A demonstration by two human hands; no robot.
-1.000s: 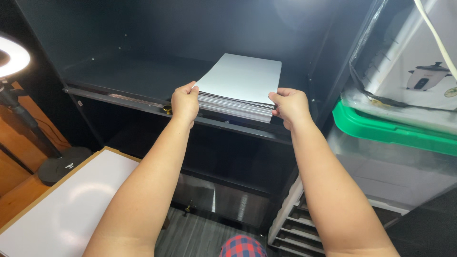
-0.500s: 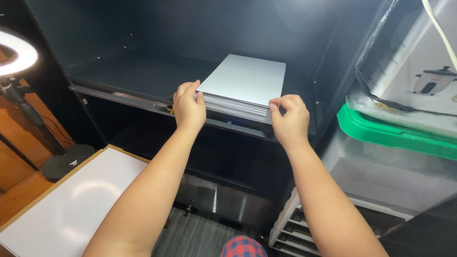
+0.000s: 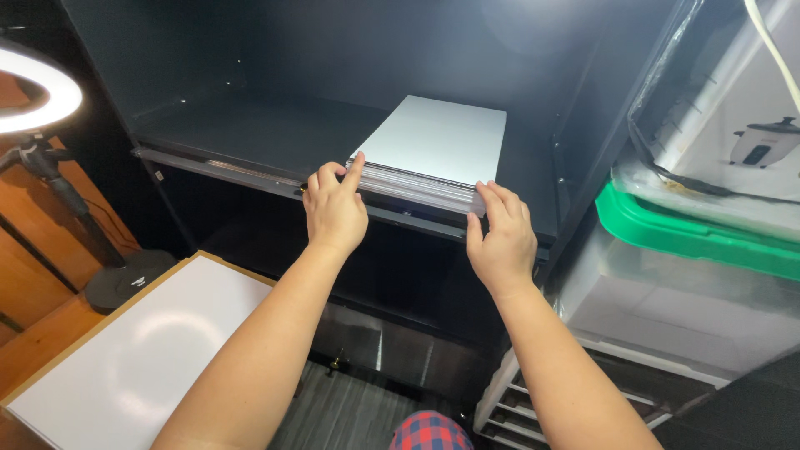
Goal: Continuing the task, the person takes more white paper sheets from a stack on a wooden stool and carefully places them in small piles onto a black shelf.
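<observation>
Nearest to me, well below the shelf: a red-check bit of my clothing at bottom edge, and a white board w/ a wood rim, down-left of the shelf, lying flat. Left of that, a ring light on a stand w/ round base, lit, prob. why the board has a glare spot. Right of the shelf, outside the cabinet wall: a clear bin w/ green lid, and a white carton in plastic wrap on top of it; drawer rails below. Both my arms reach up to the shelf's front lip. The paper stack, white sheets, lies flat on the shelf, right of centre, near edge just about flush w/ the lip; I'd say it sits there so I can square it against the edge. Left hand is at the stack's near-left corner: fingers curled, half closed, index tip up on the corner, not gripping. Right hand is at the near-right corner: fingers loosely bent, tips pressing the stack's edge, thumb below the lip; more open than the left, holding nothing. Behind the stack, the shelf runs back dark and bare-looking to the cabinet's rear wall.
</observation>
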